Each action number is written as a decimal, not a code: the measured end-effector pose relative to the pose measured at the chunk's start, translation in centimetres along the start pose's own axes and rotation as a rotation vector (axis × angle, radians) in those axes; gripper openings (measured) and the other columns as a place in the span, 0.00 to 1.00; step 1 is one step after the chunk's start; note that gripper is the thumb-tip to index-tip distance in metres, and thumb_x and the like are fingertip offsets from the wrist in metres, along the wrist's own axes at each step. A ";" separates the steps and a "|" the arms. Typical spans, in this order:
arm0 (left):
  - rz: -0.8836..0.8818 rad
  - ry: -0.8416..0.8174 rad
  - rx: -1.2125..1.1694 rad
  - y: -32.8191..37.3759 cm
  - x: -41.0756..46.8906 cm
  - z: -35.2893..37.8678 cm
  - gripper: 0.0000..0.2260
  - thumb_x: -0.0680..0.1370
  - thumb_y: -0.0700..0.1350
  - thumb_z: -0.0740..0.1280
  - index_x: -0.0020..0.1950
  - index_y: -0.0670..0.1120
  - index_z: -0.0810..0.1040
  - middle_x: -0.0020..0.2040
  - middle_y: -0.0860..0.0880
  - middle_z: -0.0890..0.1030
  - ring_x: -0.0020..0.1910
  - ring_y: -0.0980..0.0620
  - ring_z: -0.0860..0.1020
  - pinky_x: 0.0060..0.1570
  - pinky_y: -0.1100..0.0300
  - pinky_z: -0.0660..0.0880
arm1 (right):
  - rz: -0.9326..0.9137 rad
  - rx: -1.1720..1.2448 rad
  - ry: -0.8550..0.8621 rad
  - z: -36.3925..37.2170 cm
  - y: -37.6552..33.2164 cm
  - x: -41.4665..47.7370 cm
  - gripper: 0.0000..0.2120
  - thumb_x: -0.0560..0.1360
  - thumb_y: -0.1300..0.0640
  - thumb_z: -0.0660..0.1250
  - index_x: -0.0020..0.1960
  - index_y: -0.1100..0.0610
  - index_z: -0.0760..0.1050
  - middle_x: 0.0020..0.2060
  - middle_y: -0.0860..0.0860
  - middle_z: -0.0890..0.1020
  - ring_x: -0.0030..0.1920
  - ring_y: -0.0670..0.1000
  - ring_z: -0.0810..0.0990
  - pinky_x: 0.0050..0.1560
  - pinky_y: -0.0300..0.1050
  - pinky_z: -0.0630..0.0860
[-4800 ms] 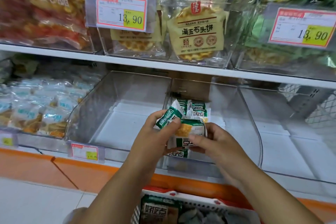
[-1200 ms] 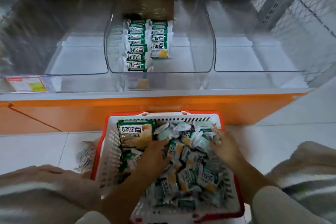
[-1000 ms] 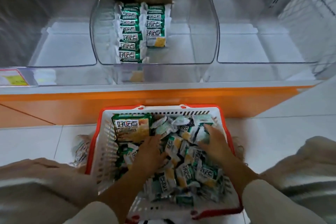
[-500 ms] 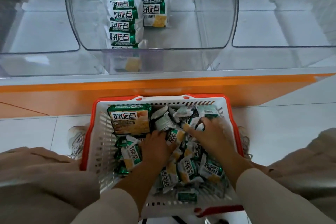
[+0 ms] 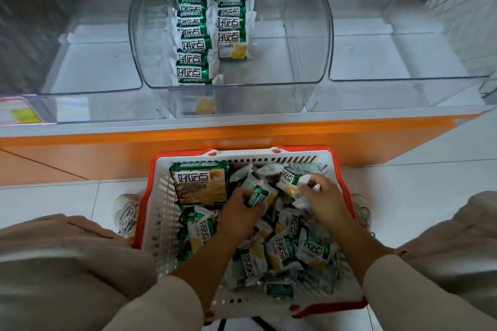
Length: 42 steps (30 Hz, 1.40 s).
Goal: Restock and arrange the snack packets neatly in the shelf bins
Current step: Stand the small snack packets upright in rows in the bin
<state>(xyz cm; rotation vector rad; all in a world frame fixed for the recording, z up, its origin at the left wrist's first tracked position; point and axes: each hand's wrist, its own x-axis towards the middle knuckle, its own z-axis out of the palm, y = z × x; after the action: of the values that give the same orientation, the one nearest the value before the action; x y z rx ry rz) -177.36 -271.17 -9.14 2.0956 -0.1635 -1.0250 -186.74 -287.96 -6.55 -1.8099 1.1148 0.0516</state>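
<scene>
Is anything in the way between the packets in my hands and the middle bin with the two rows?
Nothing blocks the packets except the clear front wall of the middle bin; its top is open, so lift over.

Packets under the fingers were glossy, crinkled plastic film. Basket around them was matt white moulded plastic, red-rimmed. Bins beyond the fingers were clear glossy plastic. Floor tiles appeared smooth, semi-gloss. Sleeves were matt cloth

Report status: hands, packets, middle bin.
Left hand grips snack packet in basket; right hand grips second packet. Two packet rows in middle bin. No obstruction visible.
</scene>
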 end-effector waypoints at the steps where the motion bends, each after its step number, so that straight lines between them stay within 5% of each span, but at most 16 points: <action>1: -0.003 0.011 -0.058 0.6 -0.4 -0.3 0.15 0.78 0.48 0.71 0.61 0.47 0.70 0.50 0.55 0.74 0.37 0.62 0.71 0.38 0.60 0.75 | -0.029 0.026 -0.012 -0.5 -0.6 -0.4 0.12 0.77 0.54 0.67 0.41 0.61 0.71 0.32 0.51 0.71 0.31 0.49 0.69 0.32 0.42 0.64; 5: -0.016 0.043 -0.382 3.0 -2.0 -2.2 0.19 0.78 0.42 0.71 0.67 0.45 0.70 0.50 0.53 0.78 0.45 0.50 0.82 0.50 0.47 0.82 | -0.100 0.158 -0.040 -2.3 -3.2 -2.7 0.14 0.76 0.49 0.68 0.38 0.55 0.70 0.25 0.45 0.69 0.26 0.46 0.65 0.27 0.40 0.60; 8: -0.003 -0.033 -0.566 4.9 -3.7 -4.5 0.28 0.80 0.41 0.68 0.78 0.49 0.60 0.58 0.46 0.77 0.48 0.47 0.82 0.53 0.50 0.82 | -0.156 0.293 -0.022 -3.3 -5.7 -4.4 0.15 0.75 0.52 0.70 0.33 0.53 0.69 0.27 0.50 0.70 0.26 0.47 0.65 0.26 0.38 0.58; 10: 0.036 -0.085 -0.666 6.3 -5.2 -6.3 0.30 0.80 0.40 0.67 0.79 0.46 0.57 0.55 0.44 0.78 0.47 0.47 0.82 0.51 0.52 0.82 | -0.202 0.336 -0.051 -4.1 -7.8 -5.9 0.13 0.75 0.53 0.71 0.33 0.52 0.73 0.36 0.58 0.79 0.34 0.49 0.74 0.35 0.39 0.65; 13: 0.053 -0.173 -0.824 8.8 -7.4 -8.8 0.27 0.79 0.49 0.69 0.75 0.44 0.66 0.60 0.40 0.79 0.52 0.42 0.81 0.46 0.52 0.82 | -0.258 0.276 -0.172 -5.0 -10.6 -7.6 0.06 0.74 0.50 0.72 0.42 0.51 0.79 0.48 0.60 0.82 0.43 0.59 0.79 0.49 0.49 0.72; 16: 0.178 -0.228 -0.736 11.1 -9.3 -11.2 0.26 0.73 0.55 0.72 0.67 0.50 0.67 0.58 0.46 0.79 0.53 0.44 0.82 0.47 0.51 0.82 | -0.360 0.181 -0.204 -5.9 -13.7 -8.7 0.08 0.74 0.50 0.70 0.38 0.48 0.77 0.44 0.58 0.82 0.46 0.61 0.79 0.50 0.48 0.70; 18: 0.256 -0.206 -0.601 12.2 -9.6 -12.7 0.37 0.68 0.53 0.79 0.69 0.56 0.62 0.64 0.44 0.76 0.52 0.46 0.84 0.50 0.49 0.82 | -0.428 0.131 -0.218 -6.4 -16.0 -9.2 0.06 0.74 0.47 0.70 0.40 0.46 0.78 0.41 0.54 0.83 0.47 0.62 0.79 0.53 0.53 0.74; 21: 0.309 -0.126 -0.503 13.6 -9.2 -14.2 0.49 0.61 0.57 0.83 0.76 0.52 0.62 0.67 0.41 0.76 0.53 0.44 0.84 0.52 0.47 0.81 | -0.458 0.125 -0.207 -6.7 -18.6 -9.4 0.05 0.74 0.45 0.70 0.49 0.42 0.79 0.47 0.45 0.82 0.50 0.51 0.80 0.52 0.49 0.75; 26: 0.353 -0.013 -0.610 14.4 -8.3 -15.9 0.47 0.59 0.55 0.82 0.75 0.52 0.65 0.67 0.40 0.76 0.49 0.45 0.85 0.43 0.52 0.82 | -0.418 0.385 -0.044 -6.9 -20.7 -8.1 0.08 0.73 0.42 0.69 0.50 0.42 0.80 0.51 0.48 0.82 0.54 0.51 0.80 0.54 0.51 0.77; 29: 0.340 -0.024 -0.626 14.4 -8.0 -15.2 0.49 0.58 0.57 0.82 0.75 0.57 0.63 0.71 0.42 0.72 0.51 0.45 0.85 0.50 0.47 0.82 | -0.391 0.406 0.005 -5.5 -21.1 -7.8 0.11 0.76 0.42 0.66 0.48 0.48 0.79 0.46 0.44 0.81 0.51 0.44 0.77 0.47 0.43 0.69; 31: 0.357 -0.015 -0.556 14.8 -8.2 -14.5 0.50 0.57 0.61 0.83 0.74 0.64 0.61 0.73 0.47 0.70 0.59 0.43 0.81 0.57 0.44 0.79 | -0.338 0.356 -0.012 -4.3 -21.3 -7.6 0.15 0.76 0.39 0.63 0.47 0.51 0.77 0.43 0.51 0.82 0.48 0.45 0.78 0.47 0.43 0.74; 34: 0.433 -0.045 -0.509 15.2 -8.8 -14.2 0.43 0.59 0.56 0.84 0.70 0.61 0.67 0.63 0.50 0.80 0.57 0.46 0.82 0.58 0.44 0.78 | -0.290 0.383 -0.045 -3.2 -21.9 -7.5 0.16 0.78 0.41 0.62 0.47 0.54 0.76 0.33 0.48 0.83 0.41 0.42 0.78 0.36 0.37 0.73; 40: 0.469 0.037 -0.482 15.9 -8.8 -15.5 0.24 0.70 0.40 0.79 0.60 0.54 0.73 0.48 0.50 0.85 0.46 0.49 0.85 0.48 0.51 0.82 | -0.268 0.420 -0.238 -2.7 -22.3 -6.6 0.22 0.66 0.26 0.64 0.47 0.42 0.77 0.49 0.47 0.81 0.53 0.48 0.79 0.58 0.54 0.75; 42: 0.427 0.043 -0.538 15.9 -8.5 -16.3 0.23 0.71 0.38 0.78 0.60 0.50 0.73 0.51 0.44 0.85 0.48 0.44 0.85 0.48 0.47 0.83 | -0.277 0.511 -0.386 -3.4 -22.1 -6.2 0.18 0.69 0.36 0.70 0.52 0.46 0.79 0.54 0.53 0.82 0.56 0.55 0.81 0.61 0.62 0.75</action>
<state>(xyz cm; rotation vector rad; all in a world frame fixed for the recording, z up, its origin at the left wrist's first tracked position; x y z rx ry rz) -168.04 -268.85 13.21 1.5060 -0.2671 -0.6705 -176.26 -283.99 13.77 -1.3986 0.5349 -0.0444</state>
